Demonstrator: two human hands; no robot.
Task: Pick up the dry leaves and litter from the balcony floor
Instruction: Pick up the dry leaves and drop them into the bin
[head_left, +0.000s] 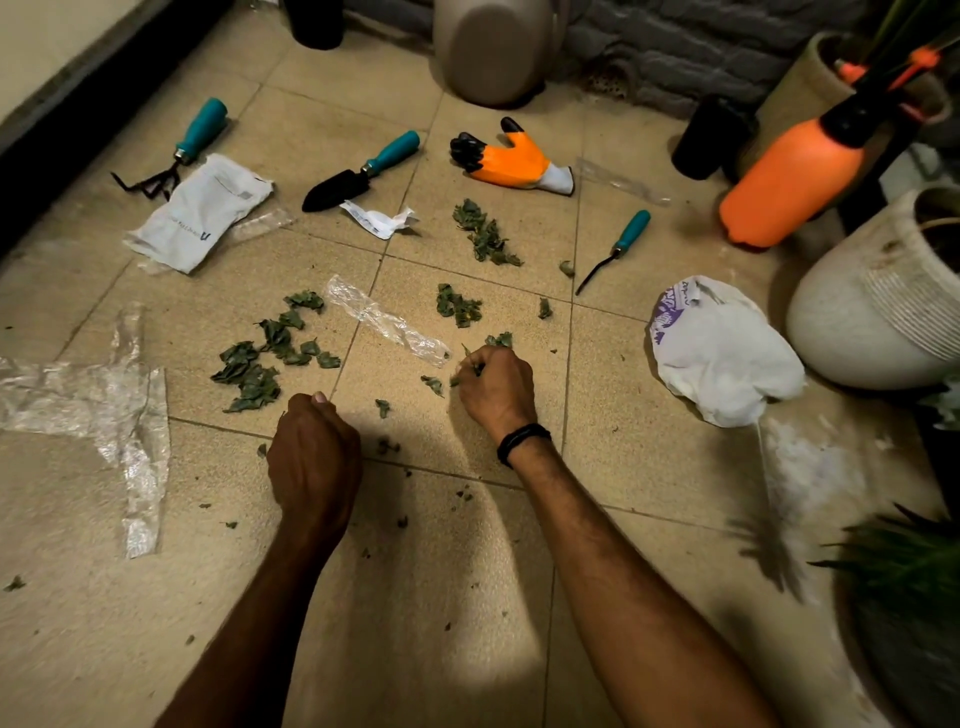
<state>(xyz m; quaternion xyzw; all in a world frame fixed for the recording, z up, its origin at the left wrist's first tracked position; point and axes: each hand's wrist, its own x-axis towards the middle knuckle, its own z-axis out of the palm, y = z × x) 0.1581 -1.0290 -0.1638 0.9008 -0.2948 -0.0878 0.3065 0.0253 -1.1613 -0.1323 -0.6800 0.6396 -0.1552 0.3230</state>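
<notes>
Dry leaves (498, 340) lie just right of the near end of the clear wrapper strip (384, 322). The right hand (493, 384) is on them, fingers curled and pinching a few, with leaf tips poking out of the grip. Loose bits (434, 384) sit just nearer than that end of the strip. The left hand (314, 452), nearer and left of the strip, is clenched in a fist. Cannot tell if anything is inside it.

Step in hand, as I judge it, is gathering this small clump. To do it well:
- Rake the crumbs together with flat fingertips first, then pinch once.
- Squeeze lightly, since the leaves look brittle and will likely shatter into more bits.
- Clear the near bits before reaching farther out.

More leaves:
- a big pile (260, 364) left of the strip
- a clump (460, 306) right of its middle
- a pile (485, 234) well beyond it

Other litter:
- a clear plastic sheet (104, 400) far left of the strip
- a white pouch (200, 213) beyond-left
- a torn paper (382, 221) straight beyond

A white bag (722, 353) lies well right of the strip and is probably the place to drop the leaves. If so, a full handful saves trips.

The trowel (358, 171), glove (511, 158) and sprayer (795, 182) lie beyond the strip. I would leave them.
</notes>
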